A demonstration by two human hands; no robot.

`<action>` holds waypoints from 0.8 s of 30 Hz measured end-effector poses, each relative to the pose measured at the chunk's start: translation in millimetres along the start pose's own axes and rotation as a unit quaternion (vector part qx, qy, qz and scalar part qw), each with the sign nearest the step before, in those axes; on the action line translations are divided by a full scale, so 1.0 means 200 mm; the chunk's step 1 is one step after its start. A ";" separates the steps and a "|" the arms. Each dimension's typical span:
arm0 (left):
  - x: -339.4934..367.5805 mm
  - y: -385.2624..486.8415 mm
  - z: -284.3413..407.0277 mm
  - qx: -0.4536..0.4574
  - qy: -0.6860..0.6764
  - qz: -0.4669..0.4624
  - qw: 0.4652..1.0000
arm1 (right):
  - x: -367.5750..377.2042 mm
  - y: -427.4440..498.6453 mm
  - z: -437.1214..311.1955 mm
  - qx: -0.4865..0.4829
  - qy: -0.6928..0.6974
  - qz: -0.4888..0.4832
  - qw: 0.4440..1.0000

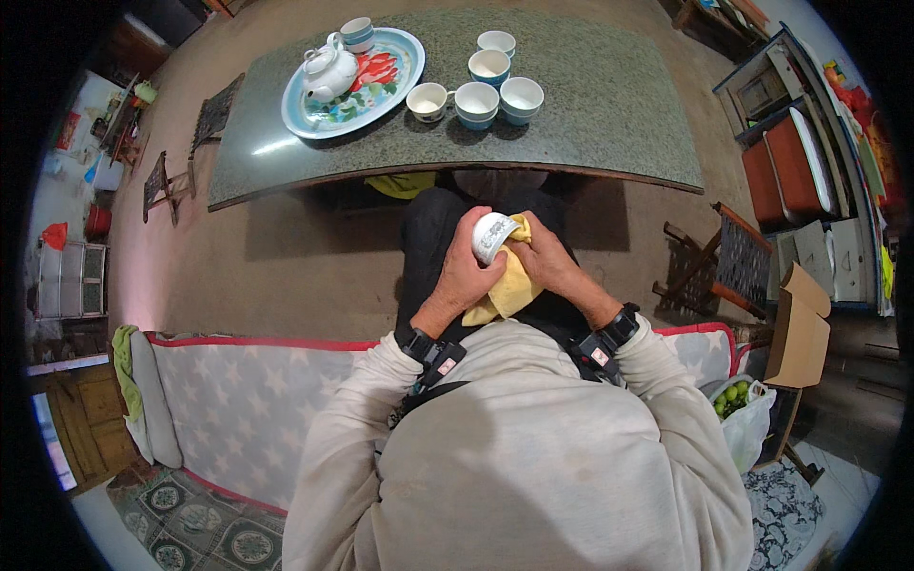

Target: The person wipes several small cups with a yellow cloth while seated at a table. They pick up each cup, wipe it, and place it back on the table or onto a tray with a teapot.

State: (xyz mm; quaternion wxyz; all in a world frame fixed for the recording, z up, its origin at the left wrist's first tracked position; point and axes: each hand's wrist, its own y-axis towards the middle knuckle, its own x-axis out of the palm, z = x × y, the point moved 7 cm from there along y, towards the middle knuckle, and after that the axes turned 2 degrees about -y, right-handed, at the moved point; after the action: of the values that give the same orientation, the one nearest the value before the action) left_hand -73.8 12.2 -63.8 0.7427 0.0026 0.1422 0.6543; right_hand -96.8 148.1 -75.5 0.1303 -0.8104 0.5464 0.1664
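Observation:
A white cup with a grey pattern (492, 237) lies tilted in my left hand (464, 260), over my lap. My right hand (546, 257) grips a yellow cloth (515, 285), part of which is tucked at the cup's rim while the rest hangs down between my hands. Ahead on the stone-topped table (600, 128), several blue-and-white cups (476, 103) stand grouped, some stacked, beside a patterned cup with a handle (427, 102). To their left a round floral tray (307, 127) bears a white teapot (330, 70) and stacked cups (357, 34).
The table's near edge runs just beyond my knees. A folding stool (742, 257) and an open cardboard box (798, 335) are at the right, with a plastic bag of green fruit (742, 421) below. More stools (161, 187) stand at the left. A star-patterned cover (250, 400) lies on the seat.

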 end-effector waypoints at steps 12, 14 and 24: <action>0.03 -0.01 -0.14 -0.236 -0.032 -0.220 0.946 | 0.00 0.00 -0.15 -0.087 -0.248 -0.091 0.961; 0.03 -0.02 -0.17 -0.274 -0.092 -0.234 0.928 | -0.05 0.00 -0.20 -0.160 -0.126 -0.048 0.978; -0.25 0.07 -0.15 -0.266 -0.391 -0.070 0.878 | -0.11 0.00 0.14 0.109 0.694 -0.156 0.695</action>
State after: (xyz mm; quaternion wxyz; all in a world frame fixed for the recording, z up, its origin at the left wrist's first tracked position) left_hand -99.4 -39.8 -79.8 0.7542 0.0505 -0.3395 0.5597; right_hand -107.0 177.2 -91.5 -0.1744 -0.7496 0.3616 -0.5263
